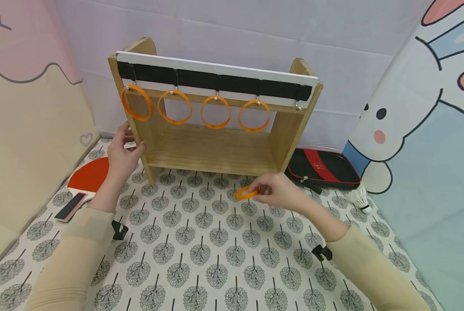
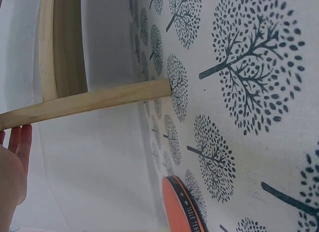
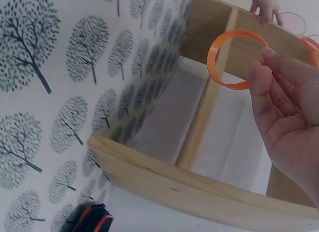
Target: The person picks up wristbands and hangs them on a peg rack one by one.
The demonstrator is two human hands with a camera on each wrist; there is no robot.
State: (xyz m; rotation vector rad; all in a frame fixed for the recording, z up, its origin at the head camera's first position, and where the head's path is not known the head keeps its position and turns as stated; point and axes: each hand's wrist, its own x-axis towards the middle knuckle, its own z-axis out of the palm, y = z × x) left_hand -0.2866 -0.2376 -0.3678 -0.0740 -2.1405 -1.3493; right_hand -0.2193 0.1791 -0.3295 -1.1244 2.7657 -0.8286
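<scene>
A wooden shelf rack [image 1: 212, 147] stands on the cloth, with a white and black strip [image 1: 216, 77] along its top front. Hooks hang from that strip; orange rings [image 1: 215, 126] hang on several of them, and the rightmost hook [image 1: 298, 106] carries none. My left hand [image 1: 124, 151] holds the left side panel of the rack, thumb in front and fingers behind. Just below the front edge of the shelf board, my right hand [image 1: 278, 190] pinches another orange ring [image 3: 214, 57] between thumb and fingertips. In the right wrist view that ring is seen nearly face on.
A red table tennis paddle [image 1: 89, 175] lies left of the rack, partly behind the left arm. At right are a black and red case [image 1: 321, 167] and a shuttlecock [image 1: 359, 199]. Tree-patterned cloth [image 1: 200, 276] covers the table; printed curtains [image 1: 430, 142] surround it.
</scene>
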